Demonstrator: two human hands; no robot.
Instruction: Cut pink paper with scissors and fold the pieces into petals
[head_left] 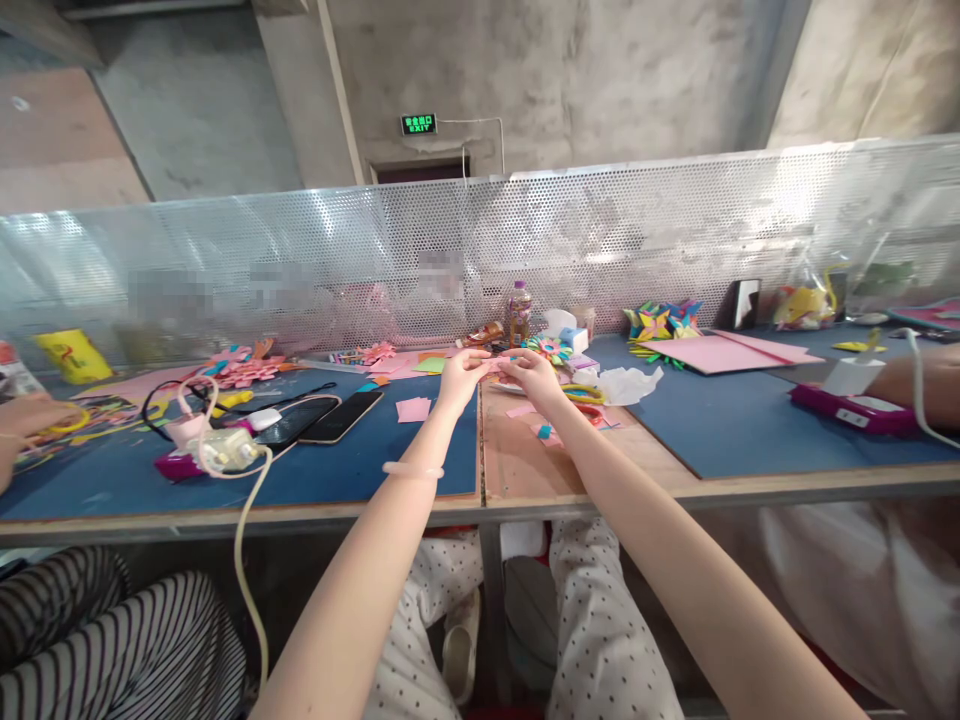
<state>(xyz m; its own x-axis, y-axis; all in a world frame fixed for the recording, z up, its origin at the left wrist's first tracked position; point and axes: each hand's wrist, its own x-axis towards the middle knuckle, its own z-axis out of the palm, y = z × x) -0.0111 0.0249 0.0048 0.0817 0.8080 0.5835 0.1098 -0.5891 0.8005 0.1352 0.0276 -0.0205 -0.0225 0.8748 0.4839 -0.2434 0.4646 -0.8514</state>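
Both arms stretch out over the table, and the fingertips almost meet. My left hand [465,380] is closed in a pinch on a small pink piece of paper [495,366]. From the other side my right hand [531,372] pinches the same paper; most of it is hidden behind the fingers. Under and beside my right hand lie yellow-handled scissors [581,394], orange-red handles [591,414] and pink paper scraps [551,434]. To the left of my left hand is a little stack of pink paper squares [413,409].
A black phone [342,416] and a power strip with cables [225,450] lie left. Behind my hands stand a drink bottle [519,315] and crumpled tissue [626,384]. Pink sheets [727,352] and folded paper flowers [664,325] are right. Other people's hands [34,425] appear at both sides.
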